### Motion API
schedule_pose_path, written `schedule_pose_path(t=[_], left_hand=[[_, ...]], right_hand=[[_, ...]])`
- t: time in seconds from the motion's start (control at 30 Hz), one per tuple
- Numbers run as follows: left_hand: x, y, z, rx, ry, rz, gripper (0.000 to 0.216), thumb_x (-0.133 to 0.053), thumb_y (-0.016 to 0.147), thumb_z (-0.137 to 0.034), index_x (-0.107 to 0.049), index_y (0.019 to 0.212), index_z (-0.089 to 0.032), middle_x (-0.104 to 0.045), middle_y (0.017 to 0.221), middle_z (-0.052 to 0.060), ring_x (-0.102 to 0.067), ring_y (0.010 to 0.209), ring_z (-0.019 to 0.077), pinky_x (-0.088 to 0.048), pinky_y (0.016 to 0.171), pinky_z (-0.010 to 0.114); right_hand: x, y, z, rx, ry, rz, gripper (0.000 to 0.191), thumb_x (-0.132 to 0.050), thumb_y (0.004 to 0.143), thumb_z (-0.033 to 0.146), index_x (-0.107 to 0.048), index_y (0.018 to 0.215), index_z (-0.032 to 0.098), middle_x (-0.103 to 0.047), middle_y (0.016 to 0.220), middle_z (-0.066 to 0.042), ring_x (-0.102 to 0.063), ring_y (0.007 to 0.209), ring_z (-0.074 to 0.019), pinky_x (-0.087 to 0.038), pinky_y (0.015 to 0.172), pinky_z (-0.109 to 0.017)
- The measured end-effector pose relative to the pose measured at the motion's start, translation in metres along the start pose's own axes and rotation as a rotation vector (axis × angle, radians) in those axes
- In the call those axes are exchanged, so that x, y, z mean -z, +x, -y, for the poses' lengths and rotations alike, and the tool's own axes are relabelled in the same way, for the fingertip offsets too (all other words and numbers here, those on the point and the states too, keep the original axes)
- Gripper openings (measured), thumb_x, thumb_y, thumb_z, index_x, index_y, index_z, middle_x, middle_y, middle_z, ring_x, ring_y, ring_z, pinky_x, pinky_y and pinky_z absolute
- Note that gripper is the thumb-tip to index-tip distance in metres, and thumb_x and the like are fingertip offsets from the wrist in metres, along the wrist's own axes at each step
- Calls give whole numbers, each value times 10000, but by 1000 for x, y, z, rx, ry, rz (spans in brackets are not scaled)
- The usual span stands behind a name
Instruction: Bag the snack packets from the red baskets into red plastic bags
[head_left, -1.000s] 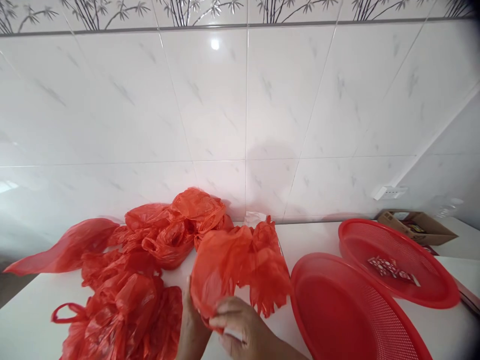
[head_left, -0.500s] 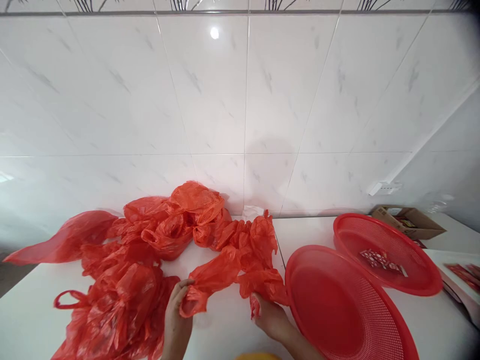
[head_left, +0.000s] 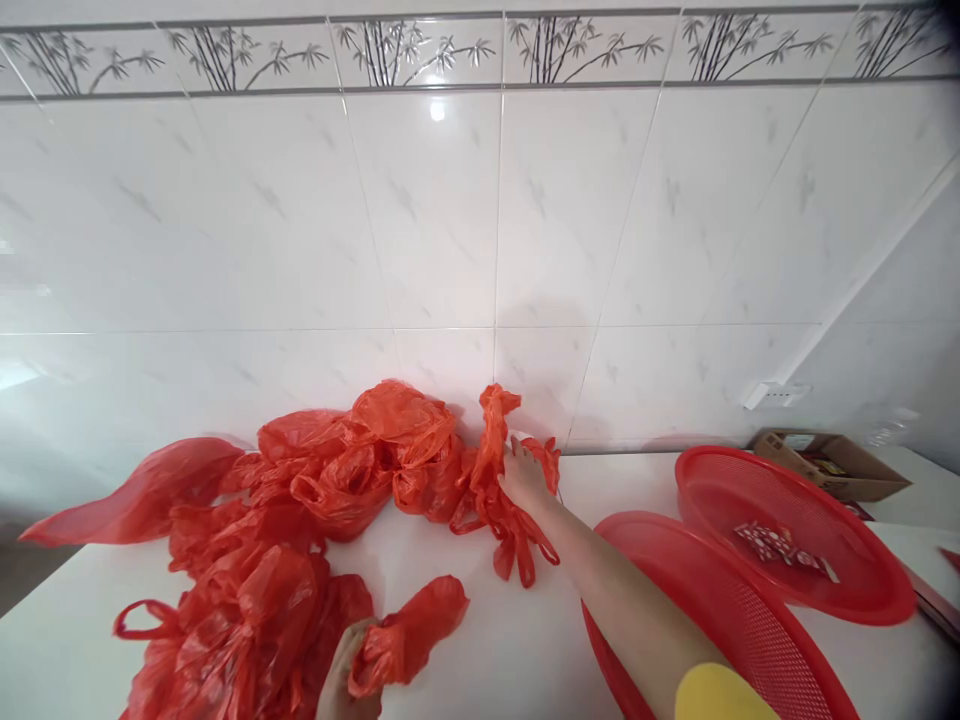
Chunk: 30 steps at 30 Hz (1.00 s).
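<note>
My left hand [head_left: 349,672] is closed around one end of a red plastic bag [head_left: 420,630], low over the white table near its front. The bag's other end sticks out to the right, apart from the heap. Farther back, my right hand [head_left: 523,472] reaches to a bunched red plastic bag [head_left: 491,450] near the wall and grips it, its fingers curled partly behind the film. Handle loops of that bunch hang down toward me. To the left spreads a large heap of crumpled red plastic bags [head_left: 255,620].
Two red plastic baskets stand on the right, a nearer basket [head_left: 645,530] under my right forearm and a farther basket [head_left: 885,580] holding small printed packets [head_left: 784,550]. Behind is a cardboard box [head_left: 844,465]. A tiled wall [head_left: 442,250] with a socket [head_left: 776,394] closes off the back.
My right hand has left the near bag and moved back to the bunch by the wall, raising part of it. My left hand has drawn its bag toward me, away from the others.
</note>
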<state>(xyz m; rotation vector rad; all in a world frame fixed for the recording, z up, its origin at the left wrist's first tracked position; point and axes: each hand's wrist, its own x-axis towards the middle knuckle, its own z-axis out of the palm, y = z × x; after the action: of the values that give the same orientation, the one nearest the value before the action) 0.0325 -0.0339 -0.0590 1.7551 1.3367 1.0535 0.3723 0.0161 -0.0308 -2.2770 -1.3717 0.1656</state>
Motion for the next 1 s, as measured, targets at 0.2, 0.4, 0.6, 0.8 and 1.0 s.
schedule_pose_path(t=[0.2,0.4,0.6,0.8,1.0], left_hand=[[-25,-13,-25,31,-121,191,364,-669,646,-477,-647,910,-227,-694,866,53,-662,809,259,-567,722,357],[-39,-11,-55,258,-332,274,529,-618,701,-575,-645,1064,-192,-697,1071,92,-625,1047,278,-516,867,333],[-41,16,-73,356,-420,315,386,-613,749,-498,-705,915,-162,-727,823,51,-651,797,238,-514,746,328],[-40,27,-73,325,-426,289,312,-647,733,-418,-678,905,-160,-692,763,20,-610,715,198,-482,681,291],[-47,13,-75,251,-484,439,265,-613,744,-309,-620,978,-185,-652,840,17,-576,715,162,-465,639,260]], right_hand=[[14,-44,9,117,303,-140,388,-440,840,194,-543,1213,200,-485,1303,-115,-492,1173,-223,-418,950,-372],[-15,-159,-5,-31,814,498,372,-603,755,336,-625,1114,240,-635,1134,-51,-584,1041,-212,-450,885,-337],[-23,-207,-28,-216,714,456,130,-506,721,203,-630,761,198,-640,730,1,-582,697,-157,-425,637,-260],[11,-192,-20,-237,706,119,213,-477,849,372,-603,923,218,-653,937,-41,-587,846,-187,-441,758,-307],[32,-195,27,-77,1007,334,492,-648,755,362,-521,1219,258,-587,1199,-70,-561,1063,-208,-458,886,-333]])
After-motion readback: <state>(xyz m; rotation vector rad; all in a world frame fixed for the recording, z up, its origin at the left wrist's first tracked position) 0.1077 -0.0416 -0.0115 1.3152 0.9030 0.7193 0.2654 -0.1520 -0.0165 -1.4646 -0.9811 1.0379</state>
